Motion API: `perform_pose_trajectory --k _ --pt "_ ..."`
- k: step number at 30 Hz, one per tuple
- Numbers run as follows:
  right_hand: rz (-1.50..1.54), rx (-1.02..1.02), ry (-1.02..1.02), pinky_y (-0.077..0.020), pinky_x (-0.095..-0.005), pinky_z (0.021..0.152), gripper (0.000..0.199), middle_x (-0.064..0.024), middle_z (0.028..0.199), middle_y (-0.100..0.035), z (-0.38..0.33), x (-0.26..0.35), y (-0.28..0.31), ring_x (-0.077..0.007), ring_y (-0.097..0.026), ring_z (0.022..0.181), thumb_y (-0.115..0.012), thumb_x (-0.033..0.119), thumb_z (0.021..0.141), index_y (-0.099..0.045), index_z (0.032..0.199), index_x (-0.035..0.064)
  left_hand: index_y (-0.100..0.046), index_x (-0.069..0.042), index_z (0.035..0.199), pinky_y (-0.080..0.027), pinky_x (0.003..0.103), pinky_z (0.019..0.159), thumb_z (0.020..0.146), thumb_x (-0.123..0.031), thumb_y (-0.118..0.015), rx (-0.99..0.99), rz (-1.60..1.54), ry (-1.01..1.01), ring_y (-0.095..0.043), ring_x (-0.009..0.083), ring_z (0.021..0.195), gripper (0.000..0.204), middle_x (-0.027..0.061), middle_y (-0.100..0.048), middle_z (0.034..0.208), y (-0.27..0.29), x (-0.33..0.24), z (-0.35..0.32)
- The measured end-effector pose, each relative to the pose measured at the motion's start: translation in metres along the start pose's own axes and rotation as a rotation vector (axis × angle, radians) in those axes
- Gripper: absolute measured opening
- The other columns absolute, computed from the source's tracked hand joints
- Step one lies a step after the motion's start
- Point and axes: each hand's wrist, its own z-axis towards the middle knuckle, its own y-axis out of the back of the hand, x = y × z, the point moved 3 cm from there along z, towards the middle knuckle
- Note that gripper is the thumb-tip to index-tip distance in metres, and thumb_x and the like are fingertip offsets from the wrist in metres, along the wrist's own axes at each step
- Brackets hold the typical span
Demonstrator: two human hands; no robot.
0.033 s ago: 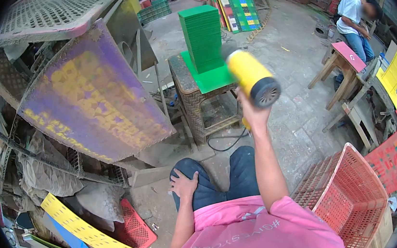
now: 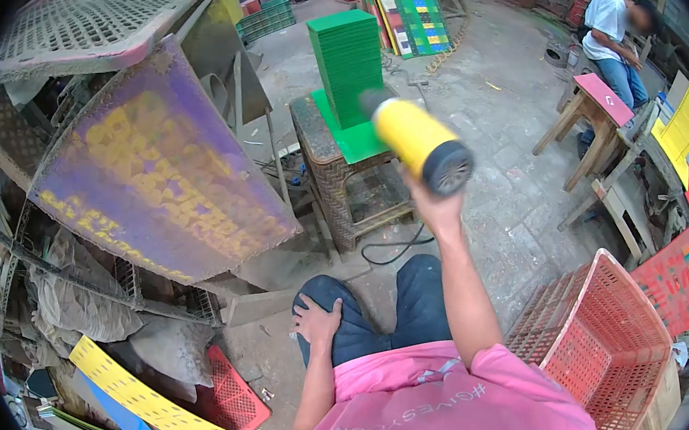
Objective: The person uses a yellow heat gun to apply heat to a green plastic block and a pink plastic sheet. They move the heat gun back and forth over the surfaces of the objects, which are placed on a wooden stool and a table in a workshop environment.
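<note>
A yellow-and-black heat gun (image 2: 426, 145) was gripped in the right hand (image 2: 436, 208), whose fingers were clamped around its handle and partly hidden by the barrel. The tool was held near the right edge of a woven-pattern stool (image 2: 327, 181), with its blurred nozzle pointed toward a tall stack of green sheets (image 2: 347, 68); whether the stack was touched could not be told. Beneath the stack, a flat green sheet (image 2: 360, 144) was spread over the stool's top. The left hand (image 2: 317, 323) was laid on the left thigh of the dark trousers (image 2: 363, 314), its fingers slightly apart. To the left, a purple-and-yellow panel (image 2: 165, 167) was leaned at a slant; to the right, a red plastic crate (image 2: 548, 312) was tilted. Farther back, a seated person (image 2: 611, 33) was seen beside a pink sheet (image 2: 604, 98).
</note>
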Motion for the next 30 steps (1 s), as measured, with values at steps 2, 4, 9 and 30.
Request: perform_pose_trajectory --k 2,4,9,30 --pt "-0.131 0.182 0.125 -0.0518 -0.0309 0.078 0.039 -0.0118 0.098 -0.067 -0.017 0.005 0.003 -0.0179 -0.065 0.088 -0.079 0.008 0.069 -0.059 0.101 -0.0052 -0.020 -0.004 0.147 -0.027 0.063 0.102 0.073 -0.066 -0.061 0.015 0.001 0.002 -0.037 0.0463 0.127 0.104 0.0295 -0.032 0.142 -0.004 0.004 -0.004" --pt "-0.002 0.055 -0.123 -0.0518 -0.0312 0.078 0.040 -0.0118 0.098 -0.066 -0.020 -0.023 0.008 -0.0180 -0.065 0.088 -0.079 0.009 0.069 -0.059 0.101 -0.0051 -0.021 -0.004 0.147 -0.027 0.063 0.102 0.073 -0.066 -0.061 0.026 -0.007 -0.009 -0.036 0.0461 0.127 0.103 0.0295 -0.032 0.142 -0.004 -0.001 -0.001" --pt "0.018 0.009 -0.201 -0.0510 -0.0318 0.082 0.046 -0.0122 0.101 -0.065 -0.025 -0.025 0.012 -0.0177 -0.064 0.091 -0.081 0.011 0.068 -0.058 0.104 -0.0044 -0.022 -0.003 0.146 -0.028 0.061 0.102 0.074 -0.065 -0.060 -0.007 0.003 -0.013 -0.036 0.0467 0.128 0.102 0.0293 -0.033 0.141 -0.005 0.001 0.002" --pt "-0.076 0.129 -0.306 -0.0517 -0.0302 0.081 0.037 -0.0107 0.096 -0.069 -0.015 -0.028 0.041 -0.0165 -0.066 0.087 -0.080 0.009 0.066 -0.064 0.098 -0.0036 -0.023 -0.002 0.145 -0.028 0.063 0.101 0.077 -0.060 -0.060 0.004 0.021 -0.041 -0.038 0.0472 0.126 0.098 0.0306 -0.034 0.140 -0.008 -0.012 0.004"
